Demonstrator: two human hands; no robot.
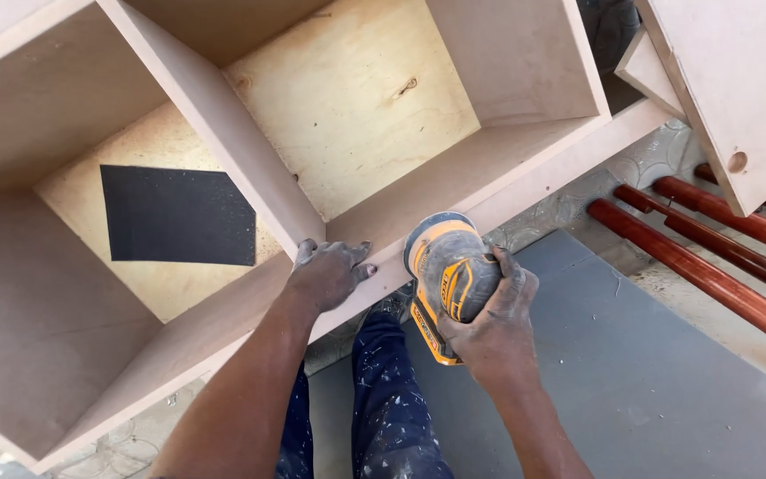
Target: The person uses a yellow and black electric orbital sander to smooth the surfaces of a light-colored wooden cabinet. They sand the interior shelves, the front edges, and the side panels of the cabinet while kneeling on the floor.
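A bare plywood cabinet (pixel 507 191) with open compartments lies on its back in front of me. My left hand (pixel 328 271) rests flat on its near front edge, just beside the upright divider (pixel 214 124). My right hand (pixel 488 321) grips a dusty yellow and grey power sander (pixel 448 270), which is pressed against the outer face of that same front edge. Both hands are coated in pale dust.
A black sheet of sandpaper (pixel 179 215) lies inside the left compartment. Several reddish-brown wooden rods (pixel 711 270) lie on the floor at right, below a leaning wooden panel (pixel 738 89). A grey mat (pixel 631 372) covers the floor under my paint-spotted blue trousers (pixel 392 399).
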